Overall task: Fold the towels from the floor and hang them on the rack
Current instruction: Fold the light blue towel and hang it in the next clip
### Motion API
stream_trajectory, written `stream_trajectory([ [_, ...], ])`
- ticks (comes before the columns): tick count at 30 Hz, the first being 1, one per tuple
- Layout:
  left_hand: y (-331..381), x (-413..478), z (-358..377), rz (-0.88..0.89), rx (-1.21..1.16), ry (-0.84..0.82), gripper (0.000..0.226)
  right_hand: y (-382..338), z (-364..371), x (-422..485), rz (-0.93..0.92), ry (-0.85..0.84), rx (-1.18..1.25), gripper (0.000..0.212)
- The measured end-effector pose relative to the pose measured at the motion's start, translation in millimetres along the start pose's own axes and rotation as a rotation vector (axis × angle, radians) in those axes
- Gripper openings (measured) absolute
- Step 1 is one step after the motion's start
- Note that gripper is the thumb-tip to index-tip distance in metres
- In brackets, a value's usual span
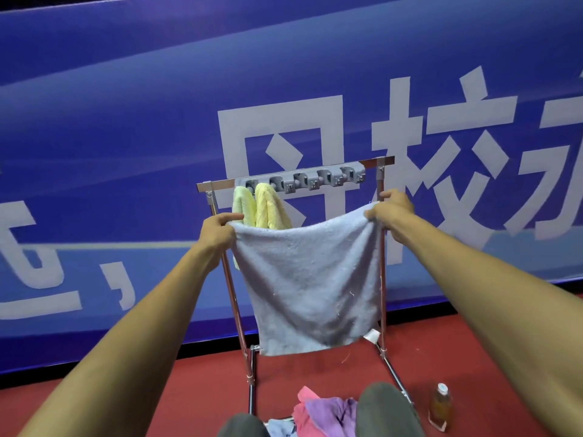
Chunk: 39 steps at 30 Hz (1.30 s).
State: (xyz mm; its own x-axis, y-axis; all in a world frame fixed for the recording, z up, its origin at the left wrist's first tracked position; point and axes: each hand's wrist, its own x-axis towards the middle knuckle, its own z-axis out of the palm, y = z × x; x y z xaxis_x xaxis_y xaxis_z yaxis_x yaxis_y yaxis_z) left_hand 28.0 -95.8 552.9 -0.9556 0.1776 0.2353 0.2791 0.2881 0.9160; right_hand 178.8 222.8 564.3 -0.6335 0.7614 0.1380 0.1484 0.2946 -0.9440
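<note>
both hands, left hand (220, 230) & right hand (391, 209), pinch the top corners of the pale blue towel (310, 282) hanging mid-frame in front of the rack (220, 183); imo keep corners level, then bring edges together evenly.

Looks bright and even overall, with only faint, mushy shadows. Got a broad soft sheen across the blue banner (126, 105) and tiny glints on the chrome rack (380, 160). Heavy fisheye warp too: bends the banner's lines and stretches the forearms (135, 326) huge toward the bottom corners. Slightly soft all over, sharpest around the pale blue towel (309, 279), blurrier down by the bottle (440, 405).
</note>
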Motion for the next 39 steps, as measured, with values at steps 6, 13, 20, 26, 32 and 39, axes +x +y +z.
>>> stream_trajectory([
  [6,-4,-4,0,0.045,0.212,-0.170,0.063,9,-14,-5,-0.186,-0.169,-0.253,0.024],
  [13,-9,-4,14,0.326,1.056,-0.135,0.020,8,-13,-1,-0.365,-0.121,-0.781,0.013],
  [20,0,-4,14,0.564,1.168,0.075,0.008,8,-11,-3,-0.459,-0.002,-1.051,0.010],
  [26,7,-3,11,0.512,1.216,0.094,0.008,12,-10,-9,-0.571,-0.163,-1.174,0.032],
  [32,3,-10,9,0.447,1.168,0.137,0.006,10,-7,-15,-0.565,-0.216,-1.203,0.019],
  [39,-2,-7,11,0.457,1.243,0.108,0.010,14,-1,-23,-0.593,-0.187,-1.281,0.024],
])
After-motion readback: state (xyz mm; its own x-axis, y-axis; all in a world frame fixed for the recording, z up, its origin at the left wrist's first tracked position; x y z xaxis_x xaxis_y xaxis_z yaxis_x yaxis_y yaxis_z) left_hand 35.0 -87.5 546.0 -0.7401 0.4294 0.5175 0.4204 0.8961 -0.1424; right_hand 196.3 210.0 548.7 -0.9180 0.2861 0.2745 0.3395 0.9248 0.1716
